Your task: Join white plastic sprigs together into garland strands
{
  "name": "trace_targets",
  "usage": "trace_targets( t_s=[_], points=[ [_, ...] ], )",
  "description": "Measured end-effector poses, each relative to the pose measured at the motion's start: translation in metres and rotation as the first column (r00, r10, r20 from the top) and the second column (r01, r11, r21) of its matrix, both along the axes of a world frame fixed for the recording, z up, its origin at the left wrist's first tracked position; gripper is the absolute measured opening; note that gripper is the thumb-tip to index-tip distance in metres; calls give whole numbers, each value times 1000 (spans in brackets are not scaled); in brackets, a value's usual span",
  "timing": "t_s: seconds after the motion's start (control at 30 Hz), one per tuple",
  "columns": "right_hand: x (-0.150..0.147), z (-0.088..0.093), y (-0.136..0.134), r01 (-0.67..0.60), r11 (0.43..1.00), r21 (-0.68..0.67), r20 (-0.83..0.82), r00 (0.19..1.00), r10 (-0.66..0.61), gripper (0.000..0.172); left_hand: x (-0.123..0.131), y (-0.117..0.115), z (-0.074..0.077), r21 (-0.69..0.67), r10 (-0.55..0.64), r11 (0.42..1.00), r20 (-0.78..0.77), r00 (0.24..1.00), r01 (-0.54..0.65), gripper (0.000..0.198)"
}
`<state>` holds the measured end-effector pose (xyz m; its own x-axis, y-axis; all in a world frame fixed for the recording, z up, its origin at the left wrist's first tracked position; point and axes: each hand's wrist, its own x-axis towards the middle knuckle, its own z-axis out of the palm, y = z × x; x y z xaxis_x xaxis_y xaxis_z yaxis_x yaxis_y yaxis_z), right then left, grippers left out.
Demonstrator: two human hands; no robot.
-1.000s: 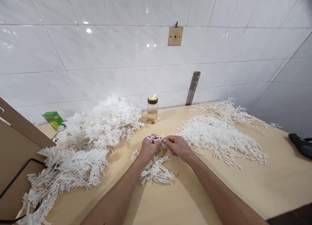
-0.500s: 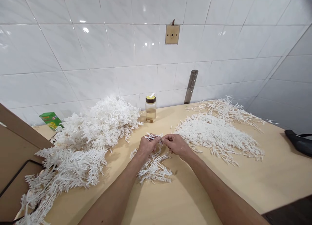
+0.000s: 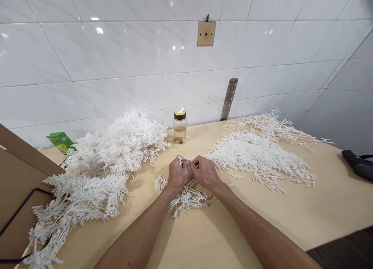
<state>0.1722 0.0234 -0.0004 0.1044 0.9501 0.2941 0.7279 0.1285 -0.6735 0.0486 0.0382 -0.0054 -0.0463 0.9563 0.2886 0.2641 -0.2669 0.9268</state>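
Observation:
My left hand (image 3: 178,173) and my right hand (image 3: 205,171) meet at the middle of the wooden table (image 3: 291,218), fingers curled and pinched together on a small white plastic branched piece (image 3: 183,160). Just below the hands lies a small heap of the same white pieces (image 3: 186,199). A big pile of white branched pieces (image 3: 101,164) spreads to the left, and a flatter pile (image 3: 259,156) spreads to the right.
A clear jar with a dark lid (image 3: 180,126) stands at the back by the tiled wall. A green packet (image 3: 61,142) lies at the far left, a cardboard box (image 3: 17,183) at the left edge, a black object (image 3: 359,165) at the right edge.
My hands have drawn closer together, so the white piece between them is now mostly covered by the fingers. The view has shifted slightly.

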Motion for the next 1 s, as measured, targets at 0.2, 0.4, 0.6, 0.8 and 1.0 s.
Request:
trace_targets(
  t_s=[0.2,0.4,0.6,0.8,1.0],
  points=[
    [1,6,-4,-69,997,-43,-92,994,65,19,-2,2,1,-67,-8,998,8,1000,8,9],
    [0,2,-6,-143,989,21,-112,983,145,15,-4,9,-4,-77,1,997,8,1000,-1,10],
    [0,-9,-6,-277,911,307,85,961,264,12,-6,15,-14,-128,22,992,65,998,-14,7],
    [10,-5,0,-190,956,226,12,981,192,14,-10,18,-18,-157,-68,983,151,986,92,23],
    [15,0,1,-183,975,127,-10,983,186,18,-10,18,-17,-151,-110,979,164,980,135,27]
  ],
)
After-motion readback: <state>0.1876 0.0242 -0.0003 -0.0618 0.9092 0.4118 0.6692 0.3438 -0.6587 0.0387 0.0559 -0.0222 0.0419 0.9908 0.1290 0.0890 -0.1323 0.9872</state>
